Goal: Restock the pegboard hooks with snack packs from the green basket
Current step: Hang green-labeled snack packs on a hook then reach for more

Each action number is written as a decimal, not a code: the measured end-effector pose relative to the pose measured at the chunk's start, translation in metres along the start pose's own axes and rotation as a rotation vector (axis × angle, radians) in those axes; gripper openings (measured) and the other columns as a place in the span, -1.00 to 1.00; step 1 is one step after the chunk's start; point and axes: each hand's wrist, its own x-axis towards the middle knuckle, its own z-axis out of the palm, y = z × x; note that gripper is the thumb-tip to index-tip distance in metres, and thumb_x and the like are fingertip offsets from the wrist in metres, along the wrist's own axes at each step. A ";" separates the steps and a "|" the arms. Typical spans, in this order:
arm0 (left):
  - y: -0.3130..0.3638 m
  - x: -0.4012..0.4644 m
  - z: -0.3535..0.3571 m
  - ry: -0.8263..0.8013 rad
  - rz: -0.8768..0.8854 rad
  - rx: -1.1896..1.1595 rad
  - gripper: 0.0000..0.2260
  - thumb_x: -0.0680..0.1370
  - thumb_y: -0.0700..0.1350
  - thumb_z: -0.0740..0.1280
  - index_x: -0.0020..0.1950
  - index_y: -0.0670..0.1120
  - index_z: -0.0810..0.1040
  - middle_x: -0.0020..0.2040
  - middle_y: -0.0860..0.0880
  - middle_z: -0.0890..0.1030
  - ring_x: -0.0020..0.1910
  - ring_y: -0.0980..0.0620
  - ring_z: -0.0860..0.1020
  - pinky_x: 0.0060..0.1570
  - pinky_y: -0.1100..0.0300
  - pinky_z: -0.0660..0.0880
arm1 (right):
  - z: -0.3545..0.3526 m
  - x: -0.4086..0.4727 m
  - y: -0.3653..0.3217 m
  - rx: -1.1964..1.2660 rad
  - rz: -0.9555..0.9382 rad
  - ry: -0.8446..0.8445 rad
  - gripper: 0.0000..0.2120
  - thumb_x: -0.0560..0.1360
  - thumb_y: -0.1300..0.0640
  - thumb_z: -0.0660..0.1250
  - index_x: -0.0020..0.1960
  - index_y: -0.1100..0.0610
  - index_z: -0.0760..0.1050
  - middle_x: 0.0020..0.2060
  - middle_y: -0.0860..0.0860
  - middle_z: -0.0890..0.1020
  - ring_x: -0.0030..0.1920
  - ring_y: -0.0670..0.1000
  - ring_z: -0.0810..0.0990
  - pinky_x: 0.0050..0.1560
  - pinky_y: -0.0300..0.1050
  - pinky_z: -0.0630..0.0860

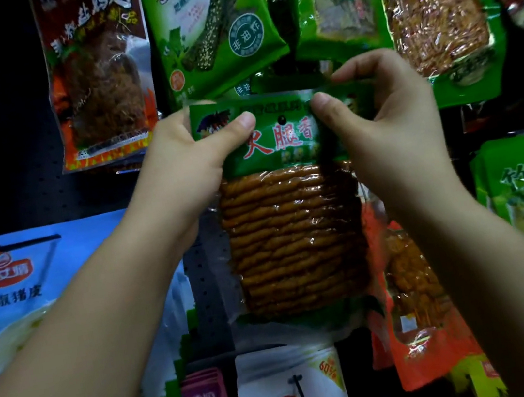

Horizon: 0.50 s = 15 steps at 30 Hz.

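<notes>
Black pegboard (31, 200) fills the background, hung all over with snack bags. Largest among them is a pale blue pack (22, 298) at lower left, then a brown-and-red pack (100, 76) at upper left and a green seaweed pack (213, 27) at top centre. In front of the board, at the middle of the view, hangs the task's green snack pack (291, 221), upright, its clear window showing stacked brown strips. Both hands hold it by its green header. The left hand (186, 165) pinches the header's left part, thumb in front and fingers (238, 121) curled behind. The right hand (391, 116) pinches the right part likewise. Between the thumbs sits the small hang hole (282, 119).
</notes>
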 end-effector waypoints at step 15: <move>-0.016 -0.001 -0.003 0.038 -0.108 0.069 -0.94 0.49 -0.20 0.39 -0.09 -0.05 0.60 -0.25 0.07 0.71 -0.23 0.13 0.67 -0.30 0.32 0.54 | 0.009 -0.001 0.004 -0.384 -0.065 -0.170 -0.87 0.49 0.11 0.34 0.03 0.02 0.46 -0.11 0.00 0.59 -0.05 0.12 0.56 -0.07 -0.03 0.46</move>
